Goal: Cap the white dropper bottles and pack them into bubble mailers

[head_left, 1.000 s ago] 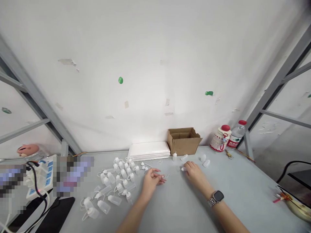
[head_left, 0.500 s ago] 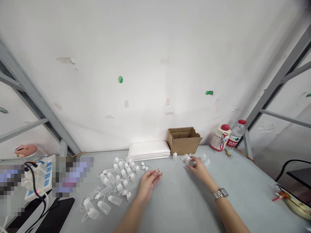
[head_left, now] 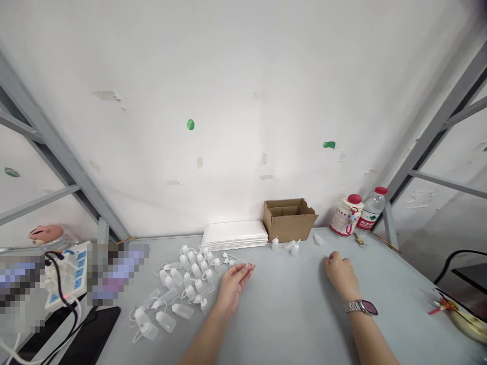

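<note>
My left hand is held above the grey table, right of a group of small white squeeze bottles. Its thumb and fingers are pressed together; whatever they may pinch is too small to name. Over on the right, my right hand has its fingers curled in, and what they close on is hidden. Beyond it lies one small translucent bottle piece. Two capped squeeze bottles stand in front of the cardboard box. Several loose white caps lie just beyond my left hand.
A cardboard box and a stack of white sheets stand against the wall. At the back right are a red-lidded jar and a water bottle. A power strip with cables and a black flat object are on the left.
My right hand has left the squeeze bottle by the box and moved right and nearer, its fingers now curled. One of the translucent pieces there no longer shows. My left hand stays nearly in place.
</note>
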`<state>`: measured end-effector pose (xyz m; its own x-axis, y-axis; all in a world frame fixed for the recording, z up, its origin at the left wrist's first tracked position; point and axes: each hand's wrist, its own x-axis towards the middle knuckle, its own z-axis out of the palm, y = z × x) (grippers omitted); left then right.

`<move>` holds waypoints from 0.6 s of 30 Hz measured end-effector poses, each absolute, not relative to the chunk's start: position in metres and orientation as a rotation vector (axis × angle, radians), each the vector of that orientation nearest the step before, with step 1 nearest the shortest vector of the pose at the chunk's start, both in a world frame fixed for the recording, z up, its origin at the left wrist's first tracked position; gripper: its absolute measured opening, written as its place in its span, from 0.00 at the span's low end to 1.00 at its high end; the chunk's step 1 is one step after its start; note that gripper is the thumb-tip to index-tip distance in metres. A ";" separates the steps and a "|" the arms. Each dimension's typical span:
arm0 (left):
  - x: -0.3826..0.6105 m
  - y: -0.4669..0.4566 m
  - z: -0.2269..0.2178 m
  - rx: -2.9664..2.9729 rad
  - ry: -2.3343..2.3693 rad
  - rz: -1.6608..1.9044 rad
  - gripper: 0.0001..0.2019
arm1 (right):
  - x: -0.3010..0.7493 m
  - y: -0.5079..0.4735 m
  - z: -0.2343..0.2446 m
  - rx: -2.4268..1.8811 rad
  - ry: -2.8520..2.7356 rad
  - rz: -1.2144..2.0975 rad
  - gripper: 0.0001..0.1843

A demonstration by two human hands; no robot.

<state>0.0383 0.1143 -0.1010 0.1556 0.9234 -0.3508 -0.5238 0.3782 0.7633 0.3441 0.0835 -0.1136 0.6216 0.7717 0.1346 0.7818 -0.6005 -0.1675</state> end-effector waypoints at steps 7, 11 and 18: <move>0.038 0.115 -0.098 0.463 0.936 1.127 0.05 | 0.334 0.077 -0.108 -2.447 -1.286 0.260 0.21; 0.036 0.115 -0.096 0.490 0.954 1.100 0.07 | 0.301 0.084 -0.096 -2.060 -1.348 0.596 0.18; 0.034 0.117 -0.100 0.554 0.985 1.045 0.05 | 0.312 0.106 -0.096 -1.759 -1.275 0.347 0.20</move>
